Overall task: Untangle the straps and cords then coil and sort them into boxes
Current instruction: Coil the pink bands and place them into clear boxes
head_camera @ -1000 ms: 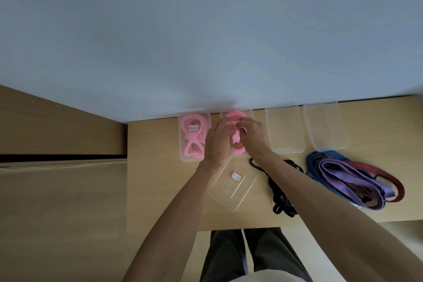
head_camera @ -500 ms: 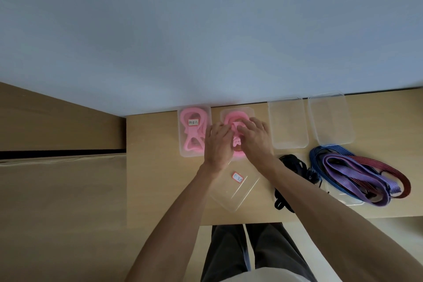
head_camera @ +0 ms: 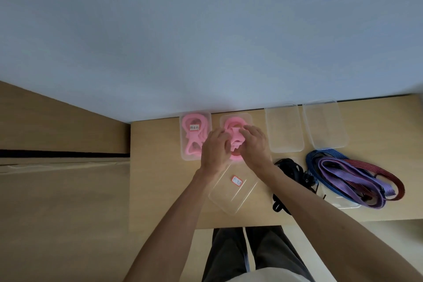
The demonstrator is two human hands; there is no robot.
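pink strap (head_camera: 235,138) bunched between both hands, right over the second box (head_camera: 248,119) from the left on the worktop (head_camera: 155,178). left hand (head_camera: 215,147) curled in against the near folds, right hand (head_camera: 255,144) arched over the far side, fingers bent round the band — both grips closed on the strap. compared with a second ago, hands drawn closer together and lower over the box, the loose tail gathered into tighter folds; half a second back the fingers were more spread across the coil. looks like the last tucks of stowing this one (hard to tell how much already sits on the box floor, hands hide it). first box (head_camera: 183,137) at the left already filled with another pink coil (head_camera: 194,137) and labelled. loose lid (head_camera: 233,188) with a red-edged label lying just near of the hands, likely next in line for capping. two empty boxes (head_camera: 285,128) to the right, waiting. black cord (head_camera: 290,169) tangled beside the right wrist, and purple, blue and red straps (head_camera: 348,171) heaped further right, untouched. so: two pink ones nearly sorted, the darker bundles all left to untangle.
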